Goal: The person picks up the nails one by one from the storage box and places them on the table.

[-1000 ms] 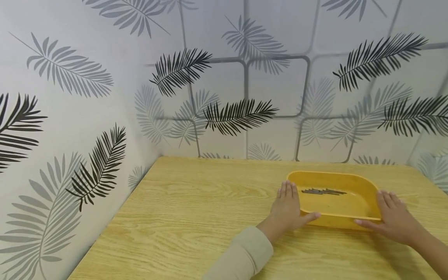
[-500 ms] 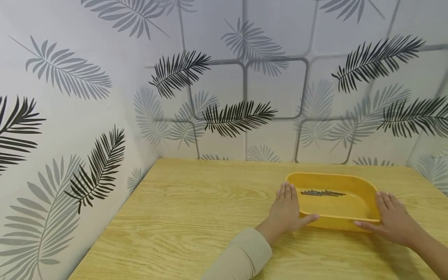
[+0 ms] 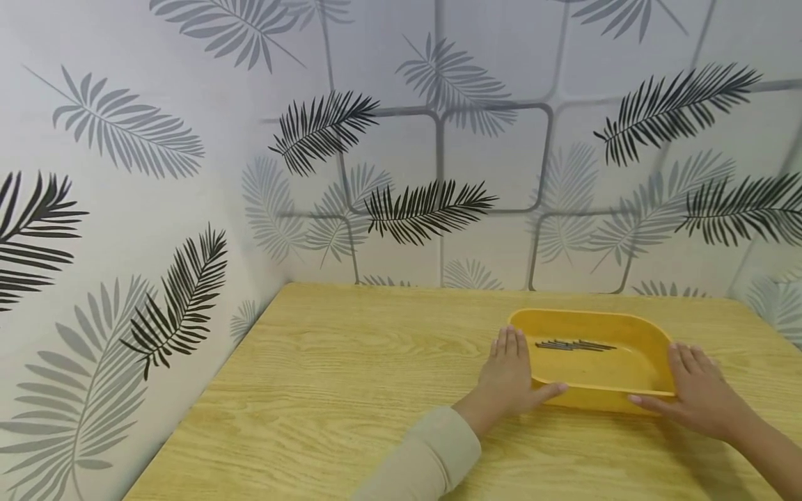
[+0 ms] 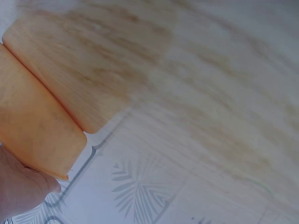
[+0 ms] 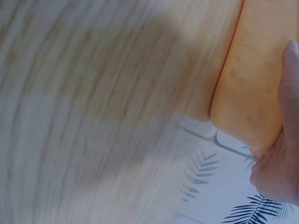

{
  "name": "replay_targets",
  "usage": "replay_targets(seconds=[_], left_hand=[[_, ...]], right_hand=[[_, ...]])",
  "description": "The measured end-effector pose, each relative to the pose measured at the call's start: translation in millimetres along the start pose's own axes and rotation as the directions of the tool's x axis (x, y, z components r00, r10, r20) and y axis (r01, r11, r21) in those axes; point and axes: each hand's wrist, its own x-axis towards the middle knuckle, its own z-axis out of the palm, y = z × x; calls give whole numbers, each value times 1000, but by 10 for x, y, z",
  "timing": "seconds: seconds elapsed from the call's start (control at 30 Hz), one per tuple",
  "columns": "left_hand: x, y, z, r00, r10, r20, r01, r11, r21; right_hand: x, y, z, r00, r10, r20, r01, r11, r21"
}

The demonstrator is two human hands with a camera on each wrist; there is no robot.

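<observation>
A yellow plastic tray with rounded corners sits toward the right of the wooden table, in the head view. Several thin dark nails lie in a loose row on its floor. My left hand presses along the tray's left end with straight fingers, its thumb lying across the front wall. At the opposite end my right hand rests the same way, fingers straight on the side and thumb pointing inward along the front. Each wrist view catches part of a hand against the tray's outer wall.
The light wooden table reaches back to a wall patterned with grey and black leaves. A second leaf-patterned wall runs along the left side.
The tray and both hands have shifted slightly to the left in the head view, with the nails still inside. The hands keep the same hold on both ends.
</observation>
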Motion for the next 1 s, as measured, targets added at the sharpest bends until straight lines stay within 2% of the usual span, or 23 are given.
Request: replay_targets(seconds=[0.3, 0.63, 1.0], left_hand=[[-26, -55, 33, 1000, 17, 4, -17, 1000, -24], [-51, -116, 48, 999, 34, -37, -34, 999, 4], [-90, -182, 37, 998, 41, -43, -42, 999, -34]], right_hand=[[-18, -47, 21, 1000, 13, 16, -13, 1000, 22], [-13, -126, 26, 1000, 13, 5, -13, 1000, -4], [5, -186, 36, 1000, 6, 18, -6, 1000, 14]])
